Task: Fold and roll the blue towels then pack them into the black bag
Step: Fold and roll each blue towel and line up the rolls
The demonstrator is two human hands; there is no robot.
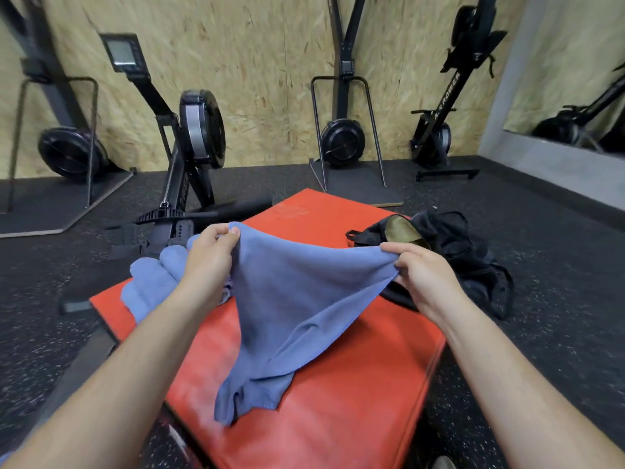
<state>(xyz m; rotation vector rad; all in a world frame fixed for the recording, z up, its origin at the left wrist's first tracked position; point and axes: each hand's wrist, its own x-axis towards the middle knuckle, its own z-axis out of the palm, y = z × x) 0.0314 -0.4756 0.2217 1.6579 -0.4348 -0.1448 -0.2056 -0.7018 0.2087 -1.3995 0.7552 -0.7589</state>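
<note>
Fingers first: the left hand (207,255) has thumb and fingertips (233,233) pinched tight on one top corner of a blue towel (297,299), and the right hand (422,282) has its fingers curled round the other corner, so both are holding cloth, not spread at all. Seen from the middle of the towel, the left grip is at about 11 o'clock and the right at 2 o'clock. The edge between them sags a little, and the rest hangs in a kind of funnel, with the bottom end crumpled on the red mat (338,411) at 6 o'clock. Off at 9 o'clock, behind the left wrist, there's a heap of more towels (148,282) on the mat's left edge. The black bag (453,242) is at 2 to 3 o'clock, just past the right hand, slumped at the mat's right edge with its mouth open and a brownish lining showing. All of it sits on a dark speckled floor (541,258). Further out at 12 o'clock, rowing machines (199,130) line a chipboard wall (263,62), and there's a mirror (575,79) at 2 o'clock.
</note>
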